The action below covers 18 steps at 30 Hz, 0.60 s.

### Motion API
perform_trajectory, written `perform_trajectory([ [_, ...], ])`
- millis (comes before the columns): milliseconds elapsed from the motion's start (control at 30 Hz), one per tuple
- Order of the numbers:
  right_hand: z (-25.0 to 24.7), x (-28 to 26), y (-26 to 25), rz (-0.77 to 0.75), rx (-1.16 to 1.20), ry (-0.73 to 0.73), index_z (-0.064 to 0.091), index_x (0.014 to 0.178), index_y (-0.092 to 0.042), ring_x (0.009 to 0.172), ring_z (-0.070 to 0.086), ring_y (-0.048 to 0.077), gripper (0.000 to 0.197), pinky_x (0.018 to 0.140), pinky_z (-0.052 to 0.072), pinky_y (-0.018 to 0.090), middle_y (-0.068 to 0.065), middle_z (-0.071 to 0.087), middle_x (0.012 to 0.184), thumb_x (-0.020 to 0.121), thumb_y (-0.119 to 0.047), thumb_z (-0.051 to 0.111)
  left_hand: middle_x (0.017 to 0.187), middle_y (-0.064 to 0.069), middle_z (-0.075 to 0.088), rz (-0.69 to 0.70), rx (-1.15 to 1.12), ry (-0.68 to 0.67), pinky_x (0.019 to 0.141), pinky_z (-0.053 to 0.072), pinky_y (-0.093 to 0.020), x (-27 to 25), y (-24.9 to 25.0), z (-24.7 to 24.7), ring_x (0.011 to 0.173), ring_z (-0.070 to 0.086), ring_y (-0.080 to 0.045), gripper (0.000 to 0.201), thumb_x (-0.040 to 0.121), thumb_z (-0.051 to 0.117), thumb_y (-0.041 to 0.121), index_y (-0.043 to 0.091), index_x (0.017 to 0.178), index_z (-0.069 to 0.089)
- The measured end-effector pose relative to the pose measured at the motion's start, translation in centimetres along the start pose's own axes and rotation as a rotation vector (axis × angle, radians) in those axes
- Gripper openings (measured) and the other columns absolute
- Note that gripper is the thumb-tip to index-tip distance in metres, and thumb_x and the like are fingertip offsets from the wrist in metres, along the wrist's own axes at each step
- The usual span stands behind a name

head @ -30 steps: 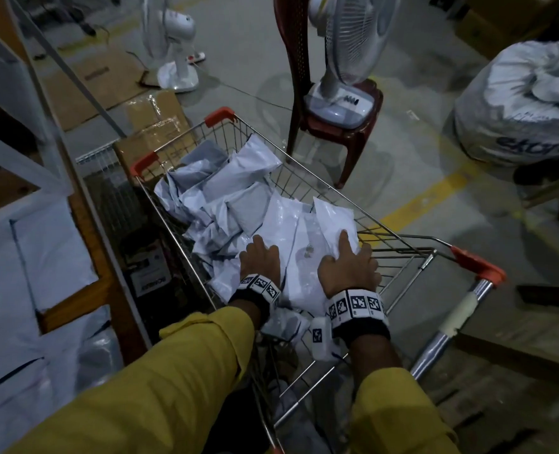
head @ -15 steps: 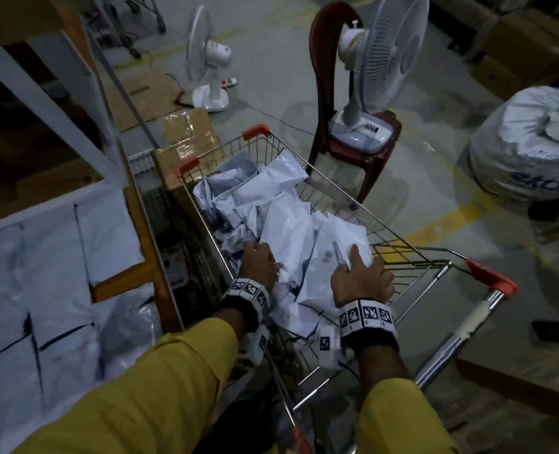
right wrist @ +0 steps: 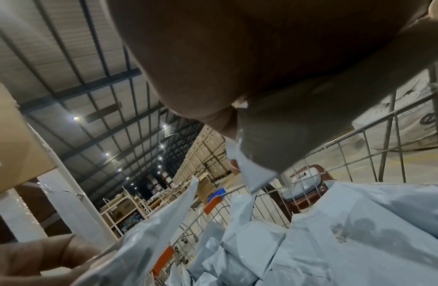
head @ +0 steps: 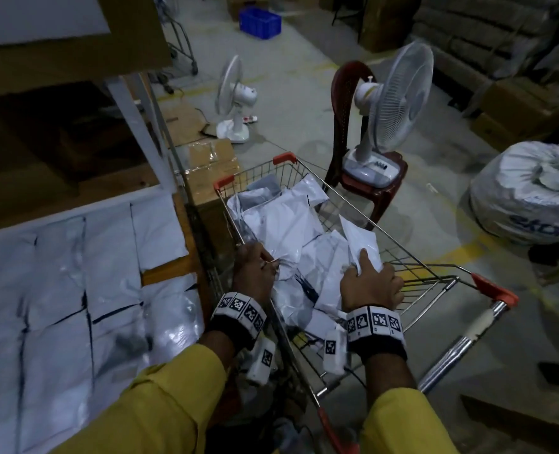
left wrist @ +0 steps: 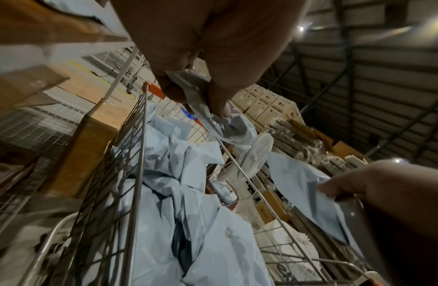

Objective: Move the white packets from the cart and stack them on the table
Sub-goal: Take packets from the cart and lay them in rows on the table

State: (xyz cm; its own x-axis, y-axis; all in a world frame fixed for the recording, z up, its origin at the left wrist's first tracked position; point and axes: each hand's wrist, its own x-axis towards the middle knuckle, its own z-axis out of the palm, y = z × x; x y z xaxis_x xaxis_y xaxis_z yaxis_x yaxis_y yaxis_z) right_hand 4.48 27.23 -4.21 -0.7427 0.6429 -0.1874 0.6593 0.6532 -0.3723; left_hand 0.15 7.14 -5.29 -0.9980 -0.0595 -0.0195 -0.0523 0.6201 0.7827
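Observation:
A wire shopping cart (head: 412,257) with orange corner caps holds a loose heap of white packets (head: 281,224). My left hand (head: 255,263) is over the cart's left rim and pinches a crumpled corner of a white packet (left wrist: 222,123) between thumb and fingers. My right hand (head: 369,280) grips the near edge of another white packet (head: 360,244), which stands tilted up from the heap; its pale sheet shows under my palm (right wrist: 286,135). On the left, the table (head: 170,273) is covered with flat white packets (head: 58,290) laid side by side.
A red plastic chair (head: 346,178) carrying a white fan (head: 399,99) stands just beyond the cart. A second fan (head: 232,96) sits on the floor farther back. A big wrapped white bundle (head: 533,194) lies at right. A cardboard box (head: 212,165) sits between table and cart.
Both hands went from lying on the heap to gripping packets and lifting them; the right packet now stands up. My view has tilted up and turned left toward the table.

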Motion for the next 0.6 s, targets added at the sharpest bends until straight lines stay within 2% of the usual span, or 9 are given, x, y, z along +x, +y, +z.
perform_trajectory([
  [33,-0.1,-0.6,0.0,-0.003,0.016,0.017,0.045,0.145,-0.042,0.132,0.029,0.038,0.049,0.113,0.022,0.050,0.015,0.032,0.152,0.097,-0.043,0.046,0.110,-0.009,0.046,0.003,-0.019,0.012,0.072,0.036,-0.015,-0.3,0.2,-0.7,0.084,0.050,-0.016,0.015,0.090,0.070,0.007,0.010,0.086,0.055],
  [100,-0.4,-1.9,0.0,-0.006,0.037,0.045,0.048,0.144,-0.040,0.132,0.030,0.038,0.048,0.113,0.021,0.049,0.014,0.032,0.153,0.096,-0.041,0.048,0.109,-0.007,0.046,0.019,-0.048,0.037,0.061,0.034,-0.002,-0.8,0.5,-2.0,0.075,0.050,-0.004,0.015,0.090,0.069,0.003,0.008,0.084,0.057],
  [133,-0.5,-2.7,0.1,-0.007,0.041,0.056,0.049,0.144,-0.040,0.132,0.030,0.037,0.047,0.113,0.021,0.049,0.014,0.032,0.153,0.097,-0.041,0.048,0.109,-0.007,0.047,0.029,-0.051,0.049,0.060,0.034,0.001,-1.1,0.7,-2.6,0.073,0.047,0.001,0.014,0.089,0.071,0.004,0.007,0.084,0.058],
  [167,-0.7,-3.4,0.1,-0.011,0.046,0.066,0.049,0.144,-0.040,0.132,0.030,0.037,0.047,0.113,0.021,0.049,0.014,0.031,0.154,0.097,-0.041,0.048,0.109,-0.007,0.049,0.040,-0.053,0.065,0.060,0.034,0.002,-1.5,0.9,-3.3,0.072,0.047,0.001,0.014,0.089,0.073,0.007,0.007,0.084,0.059],
  [300,-1.5,-6.1,-0.5,-0.040,0.044,0.094,0.046,0.145,-0.040,0.132,0.029,0.038,0.049,0.113,0.021,0.051,0.015,0.031,0.152,0.097,-0.042,0.047,0.106,-0.007,0.054,0.121,-0.079,0.142,0.062,0.036,-0.001,-3.1,1.4,-6.1,0.074,0.047,-0.001,0.018,0.085,0.075,0.010,0.014,0.079,0.059],
  [400,-2.0,-8.7,-1.7,-0.071,0.042,0.103,0.044,0.147,-0.040,0.134,0.028,0.039,0.050,0.113,0.022,0.052,0.015,0.030,0.153,0.096,-0.043,0.046,0.100,-0.008,0.056,0.177,-0.060,0.211,0.060,0.028,-0.010,-4.9,1.0,-8.5,0.082,0.047,-0.012,0.025,0.081,0.076,0.010,0.019,0.075,0.055],
  [467,-2.2,-10.7,-2.6,-0.104,0.047,0.111,0.042,0.148,-0.038,0.136,0.026,0.039,0.051,0.112,0.021,0.052,0.016,0.028,0.155,0.097,-0.043,0.046,0.097,-0.008,0.055,0.206,-0.084,0.252,0.066,0.028,-0.017,-6.4,0.2,-10.3,0.085,0.047,-0.015,0.024,0.079,0.077,0.007,0.017,0.075,0.056],
  [600,-2.4,-15.3,-4.7,-0.207,0.059,0.121,0.039,0.150,-0.035,0.136,0.026,0.041,0.052,0.112,0.022,0.053,0.017,0.026,0.157,0.099,-0.043,0.046,0.092,-0.007,0.059,0.229,-0.101,0.341,0.074,0.031,-0.014,-9.4,-2.7,-15.0,0.088,0.047,-0.012,0.023,0.075,0.079,0.005,0.014,0.074,0.058],
])
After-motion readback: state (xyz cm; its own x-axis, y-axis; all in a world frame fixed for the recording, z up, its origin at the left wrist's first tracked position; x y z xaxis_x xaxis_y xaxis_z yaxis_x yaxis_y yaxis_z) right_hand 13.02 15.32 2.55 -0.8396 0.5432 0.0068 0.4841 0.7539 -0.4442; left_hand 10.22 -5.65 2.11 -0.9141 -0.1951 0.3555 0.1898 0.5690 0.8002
